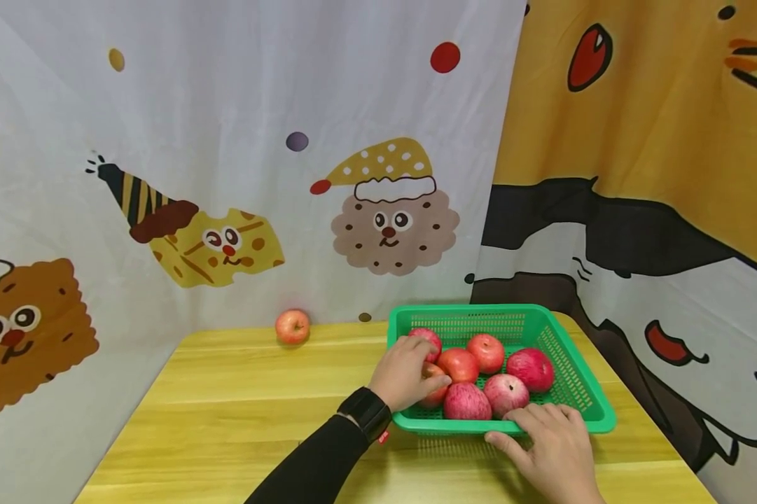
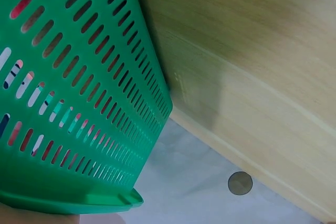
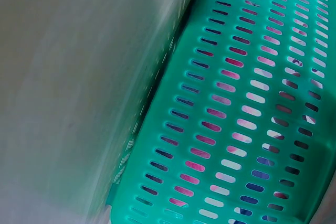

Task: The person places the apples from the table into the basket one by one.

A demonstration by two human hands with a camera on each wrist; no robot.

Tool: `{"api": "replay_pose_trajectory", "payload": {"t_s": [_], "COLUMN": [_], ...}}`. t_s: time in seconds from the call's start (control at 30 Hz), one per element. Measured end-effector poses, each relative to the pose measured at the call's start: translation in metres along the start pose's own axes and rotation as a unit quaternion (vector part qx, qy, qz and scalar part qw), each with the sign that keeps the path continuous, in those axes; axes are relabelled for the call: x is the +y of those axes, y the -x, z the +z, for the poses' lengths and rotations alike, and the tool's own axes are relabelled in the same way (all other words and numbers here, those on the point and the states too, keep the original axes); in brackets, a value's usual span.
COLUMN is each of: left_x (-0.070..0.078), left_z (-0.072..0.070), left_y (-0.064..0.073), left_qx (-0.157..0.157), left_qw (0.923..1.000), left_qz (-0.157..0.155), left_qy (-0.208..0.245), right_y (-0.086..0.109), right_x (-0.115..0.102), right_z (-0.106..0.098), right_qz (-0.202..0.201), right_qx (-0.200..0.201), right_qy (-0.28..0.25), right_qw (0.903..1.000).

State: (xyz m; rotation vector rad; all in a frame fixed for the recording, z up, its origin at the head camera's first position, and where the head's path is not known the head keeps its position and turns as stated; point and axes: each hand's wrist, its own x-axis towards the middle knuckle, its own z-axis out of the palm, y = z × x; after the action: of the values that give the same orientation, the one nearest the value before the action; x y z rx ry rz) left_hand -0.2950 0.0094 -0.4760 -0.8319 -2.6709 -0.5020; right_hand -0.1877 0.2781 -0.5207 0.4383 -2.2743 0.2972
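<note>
A green plastic basket (image 1: pixel 589 381) with slotted sides holds several red apples. My left hand (image 1: pixel 403 374) reaches over its left side, with the thumb and fingers curved round an orange-red apple (image 1: pixel 433 397) there; the palm side is hidden. Close by the left fingertips lies another apple (image 1: pixel 426 339). At the front of the basket, my right hand (image 1: pixel 554 448) grips the rim, fingers over the top and thumb on the outside. The left wrist view shows the slotted basket wall (image 2: pixel 79 77) close up. Another slotted wall (image 3: pixel 231 108) fills much of the right wrist view.
One apple (image 1: pixel 293 327) stands alone near the back edge of the wooden table (image 1: pixel 239 406), left of the basket. Behind the table hangs a white printed curtain (image 1: pixel 239 140). A yellow, black and white printed cloth (image 1: pixel 636 154) hangs to the right.
</note>
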Motion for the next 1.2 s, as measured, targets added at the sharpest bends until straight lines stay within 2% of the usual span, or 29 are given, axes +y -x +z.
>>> {"api": "replay_pose_trajectory", "payload": {"t_s": [0.13, 0.3, 0.4, 0.5, 0.57, 0.67, 0.8, 0.9, 1.0, 1.1, 1.2], "left_x": [-0.001, -0.004, -0.007, -0.012, -0.019, -0.037, -0.063, -0.072, -0.073, -0.070, -0.068], "left_z": [0.000, 0.002, 0.000, -0.002, -0.006, -0.011, -0.019, -0.023, -0.024, -0.024, -0.024], "left_y": [0.001, 0.005, 0.011, 0.020, 0.028, 0.041, 0.058, 0.066, 0.069, 0.070, 0.069], "left_qx": [0.014, 0.056, 0.060, 0.058, 0.061, 0.067, 0.065, 0.062, 0.048, 0.025, 0.015], "left_qw": [0.9990, 0.9896, 0.9822, 0.9798, 0.9791, 0.9766, 0.9644, 0.9580, 0.9625, 0.9724, 0.9792], "left_qz": [-0.015, -0.071, -0.104, -0.115, -0.113, -0.120, -0.173, -0.197, -0.184, -0.161, -0.149], "left_qy": [0.040, 0.112, 0.144, 0.153, 0.158, 0.166, 0.189, 0.199, 0.193, 0.167, 0.137], "right_y": [0.002, 0.004, 0.006, 0.005, 0.004, 0.003, 0.001, 0.001, 0.001, 0.000, 0.001], "right_x": [-0.002, -0.004, -0.005, -0.005, -0.006, -0.006, -0.005, -0.002, 0.000, 0.001, 0.001], "right_z": [-0.001, -0.002, -0.002, -0.002, 0.000, 0.003, 0.004, 0.001, 0.000, 0.000, 0.001], "right_qz": [0.006, 0.016, 0.017, 0.013, 0.006, -0.004, -0.008, -0.006, -0.006, -0.008, -0.011], "right_qx": [-0.010, -0.023, -0.021, -0.013, 0.000, 0.013, 0.012, 0.010, 0.013, 0.015, 0.018], "right_qy": [0.004, 0.012, 0.011, 0.005, -0.002, -0.009, -0.009, -0.008, -0.008, -0.008, -0.007], "right_qw": [0.9999, 0.9995, 0.9996, 0.9998, 1.0000, 0.9999, 0.9999, 0.9999, 0.9999, 0.9998, 0.9998]}}
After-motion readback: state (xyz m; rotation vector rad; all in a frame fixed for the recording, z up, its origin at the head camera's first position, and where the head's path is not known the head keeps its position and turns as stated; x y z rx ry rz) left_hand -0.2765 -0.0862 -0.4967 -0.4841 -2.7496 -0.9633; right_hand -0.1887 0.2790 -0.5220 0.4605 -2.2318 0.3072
